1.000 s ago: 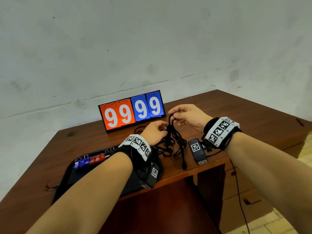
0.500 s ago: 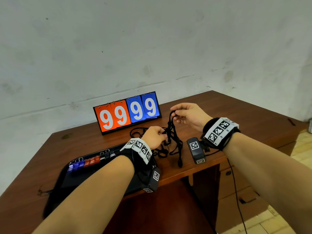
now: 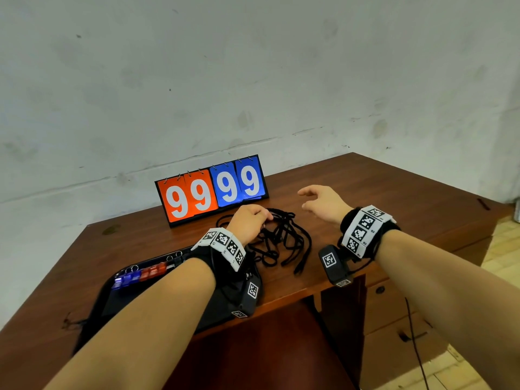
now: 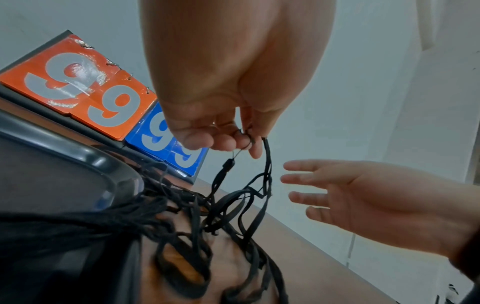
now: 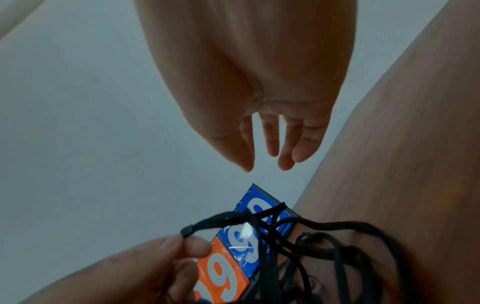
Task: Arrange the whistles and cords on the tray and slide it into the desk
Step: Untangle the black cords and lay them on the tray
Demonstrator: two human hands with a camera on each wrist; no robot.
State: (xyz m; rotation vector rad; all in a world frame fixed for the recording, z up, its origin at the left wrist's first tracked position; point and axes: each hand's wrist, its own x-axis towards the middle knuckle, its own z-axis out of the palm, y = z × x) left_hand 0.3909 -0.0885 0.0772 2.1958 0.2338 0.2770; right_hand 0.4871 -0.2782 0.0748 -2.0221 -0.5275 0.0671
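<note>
While left hand pinches cords before scoreboard, right hand hovers slack-fingered.

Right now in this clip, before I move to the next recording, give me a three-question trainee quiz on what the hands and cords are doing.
1. True or false: the right hand grips the black cords.
2. Which hand pinches the cords? A) the left hand B) the right hand C) both
3. Fill in: the red and blue whistles lie in a row on the black ____.

Key:
1. False. Its fingers are spread and hold nothing, apart from the cords.
2. A. The left wrist view shows the fingertips pinching cord ends while the tangle rests on the desk.
3. tray
</note>
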